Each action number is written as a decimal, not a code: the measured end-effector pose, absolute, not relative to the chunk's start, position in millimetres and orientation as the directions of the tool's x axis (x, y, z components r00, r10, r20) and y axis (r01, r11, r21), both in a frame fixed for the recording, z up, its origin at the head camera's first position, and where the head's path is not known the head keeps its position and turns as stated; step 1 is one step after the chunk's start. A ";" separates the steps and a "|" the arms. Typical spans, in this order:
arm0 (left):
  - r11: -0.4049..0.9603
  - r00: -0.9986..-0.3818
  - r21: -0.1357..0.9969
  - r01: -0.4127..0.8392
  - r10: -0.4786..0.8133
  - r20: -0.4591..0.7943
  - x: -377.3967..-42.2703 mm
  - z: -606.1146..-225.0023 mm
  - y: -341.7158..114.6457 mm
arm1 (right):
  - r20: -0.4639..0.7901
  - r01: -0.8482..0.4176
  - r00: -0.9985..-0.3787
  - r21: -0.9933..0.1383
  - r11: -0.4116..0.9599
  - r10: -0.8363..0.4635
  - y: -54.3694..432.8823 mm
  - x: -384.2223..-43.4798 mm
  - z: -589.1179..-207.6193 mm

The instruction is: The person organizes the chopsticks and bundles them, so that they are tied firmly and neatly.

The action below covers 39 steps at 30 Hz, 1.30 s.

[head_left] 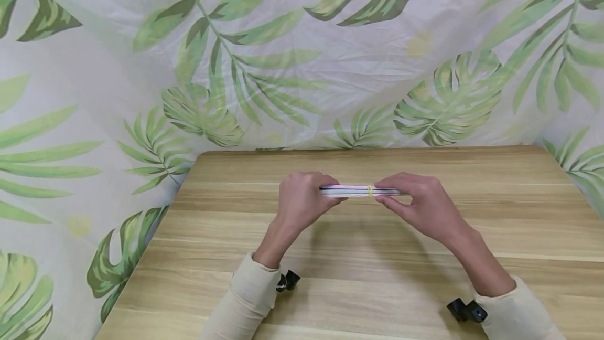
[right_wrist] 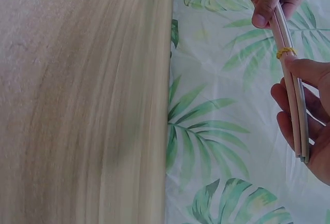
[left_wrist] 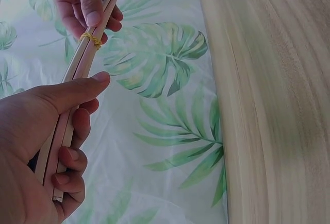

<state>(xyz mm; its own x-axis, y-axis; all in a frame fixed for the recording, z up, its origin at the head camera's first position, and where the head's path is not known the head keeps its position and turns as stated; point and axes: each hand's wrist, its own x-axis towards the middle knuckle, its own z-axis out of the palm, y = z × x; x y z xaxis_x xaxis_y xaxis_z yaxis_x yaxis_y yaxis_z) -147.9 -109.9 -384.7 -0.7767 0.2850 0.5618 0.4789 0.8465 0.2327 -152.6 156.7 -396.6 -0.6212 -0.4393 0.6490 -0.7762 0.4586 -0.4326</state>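
A bundle of slim, straight sticks [head_left: 346,191] in pale pink, whitish and bluish tones is held level above the table. A yellow rubber band [head_left: 370,191] wraps round it, right of its middle in the head view. My left hand [head_left: 302,198] grips one end, the thumb along the near side and fingers curled beneath, as the left wrist view shows. On the other end, my right hand [head_left: 427,203] pinches the sticks beside the band between thumb and fingers. In the right wrist view, the stick ends [right_wrist: 302,158] show by the right palm.
The wood-grain table [head_left: 226,240] spreads below both arms. Behind it hangs a white cloth [head_left: 358,72] printed with green leaves, which also covers the left side. A small black device [head_left: 467,310] is worn at the right cuff, another [head_left: 289,280] at the left.
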 end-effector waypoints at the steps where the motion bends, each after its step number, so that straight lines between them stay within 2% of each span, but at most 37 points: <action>1: 0.846 -0.775 0.229 0.481 0.288 0.563 -148.2 -385.2 -109.4 | 0.655 -0.780 -0.617 -0.430 0.455 -0.437 155.9 -152.6 -397.2; 15: 0.861 -0.777 0.208 0.464 0.283 0.562 -146.6 -386.6 -106.4 | 0.752 -0.834 -0.530 -0.379 0.401 -0.392 143.2 -152.7 -407.0; 21: 0.851 -0.771 0.207 0.483 0.302 0.561 -144.4 -386.4 -104.8 | 0.758 -0.844 -0.505 -0.334 0.420 -0.412 136.9 -151.3 -408.2; 39: 0.850 -0.800 0.226 0.477 0.313 0.511 -144.1 -388.0 -104.7 | 0.624 -0.761 -0.631 -0.381 0.526 -0.461 153.2 -146.6 -406.4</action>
<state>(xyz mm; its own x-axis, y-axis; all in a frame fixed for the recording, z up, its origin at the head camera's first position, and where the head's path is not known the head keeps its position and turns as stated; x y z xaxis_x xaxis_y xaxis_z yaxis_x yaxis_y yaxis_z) -144.1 -104.7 -388.0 -0.8003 0.3130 0.5114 0.4765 0.8497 0.2257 -146.6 153.2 -406.4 -0.6310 -0.4610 0.6240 -0.7607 0.5256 -0.3809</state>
